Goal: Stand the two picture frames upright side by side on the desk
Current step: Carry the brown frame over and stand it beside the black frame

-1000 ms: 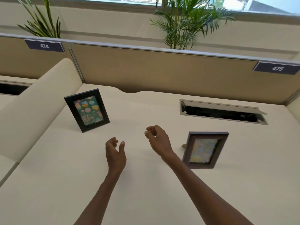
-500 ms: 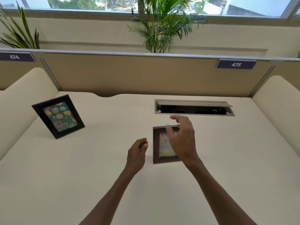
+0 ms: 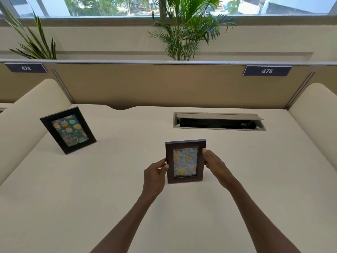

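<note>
A brown picture frame with a pastel picture stands upright near the middle of the cream desk. My left hand pinches its left edge and my right hand grips its right edge. A black picture frame with a green birthday card stands upright at the far left of the desk, leaning back and turned slightly, well apart from the brown one.
An open cable tray slot is cut into the desk behind the brown frame. A tan partition runs along the back, with cream side dividers at left and right. Plants stand beyond the partition.
My view has swung right and centred on the brown frame. My right hand moved from over the frame to its right edge, and my left hand came in to take its left edge.
</note>
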`<state>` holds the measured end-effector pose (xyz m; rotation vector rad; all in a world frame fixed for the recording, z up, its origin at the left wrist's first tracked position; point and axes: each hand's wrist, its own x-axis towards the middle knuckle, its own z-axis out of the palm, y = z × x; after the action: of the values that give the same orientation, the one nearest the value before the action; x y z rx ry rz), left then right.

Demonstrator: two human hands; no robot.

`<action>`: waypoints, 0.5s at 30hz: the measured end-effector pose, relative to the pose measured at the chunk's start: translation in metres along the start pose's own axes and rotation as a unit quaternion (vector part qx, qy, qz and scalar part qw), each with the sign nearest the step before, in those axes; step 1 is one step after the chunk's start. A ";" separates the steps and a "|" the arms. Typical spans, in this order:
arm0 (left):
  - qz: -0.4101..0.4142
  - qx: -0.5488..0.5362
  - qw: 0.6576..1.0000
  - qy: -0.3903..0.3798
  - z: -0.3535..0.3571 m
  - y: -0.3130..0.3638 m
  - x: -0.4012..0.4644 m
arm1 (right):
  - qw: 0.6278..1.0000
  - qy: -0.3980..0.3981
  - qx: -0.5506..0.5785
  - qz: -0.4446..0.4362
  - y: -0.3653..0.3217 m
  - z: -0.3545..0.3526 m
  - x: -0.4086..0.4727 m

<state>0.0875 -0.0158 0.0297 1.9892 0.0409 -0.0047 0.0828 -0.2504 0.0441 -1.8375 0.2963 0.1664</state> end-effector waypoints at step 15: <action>-0.009 -0.006 1.000 0.009 -0.007 0.001 -0.004 | 0.984 -0.066 0.160 0.045 0.008 0.022 0.027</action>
<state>0.0837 -0.0094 0.0333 1.9776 0.0703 0.0006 0.1075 -0.2345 0.0233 -1.4877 0.2950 0.2858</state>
